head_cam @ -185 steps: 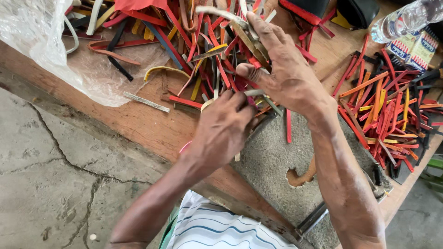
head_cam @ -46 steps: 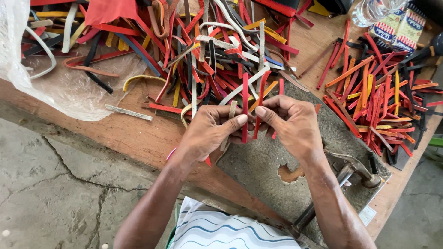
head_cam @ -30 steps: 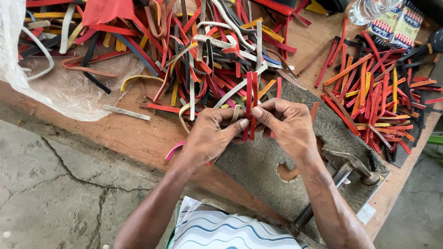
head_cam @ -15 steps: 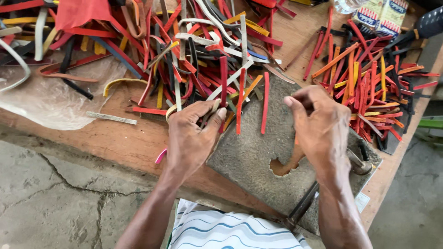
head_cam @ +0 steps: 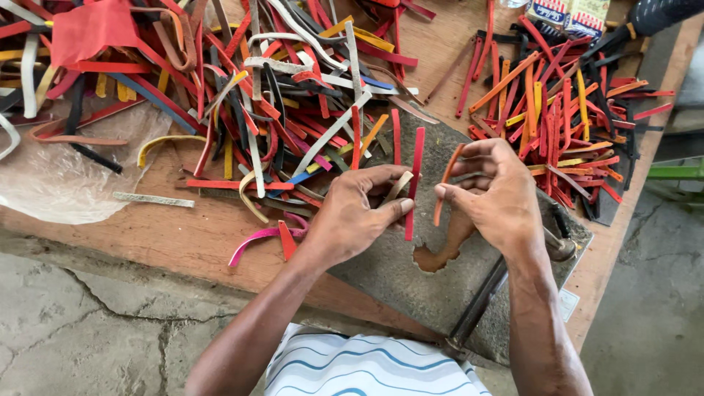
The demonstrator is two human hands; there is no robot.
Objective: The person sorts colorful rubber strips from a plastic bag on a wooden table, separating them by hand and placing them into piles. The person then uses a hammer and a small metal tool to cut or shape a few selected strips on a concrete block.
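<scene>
Wooden counter runs across the frame, cracked concrete floor below it at lower left, and a big tangle of coloured strips heaped across the upper left. A second, tidier bunch of orange and red strips lies at upper right, with a grey mat at centre under the hands.

And the hands have parted! A second ago they met at centre, pinching red strips together; half a second ago the right had swung away with nothing in it. Now the right hand is back at centre right, fingers closed on a curved orange strip, held upright and off the mat. The left hand, just beside it at centre, clamps a straight red strip standing up between thumb and fingers, with a pale tan strip tucked against it in the same grip.

So by my reading, one piece has been let go and a fresh orange one comes up to the red: the two strips near, not touching. A metal bar lies on the mat at lower right.
</scene>
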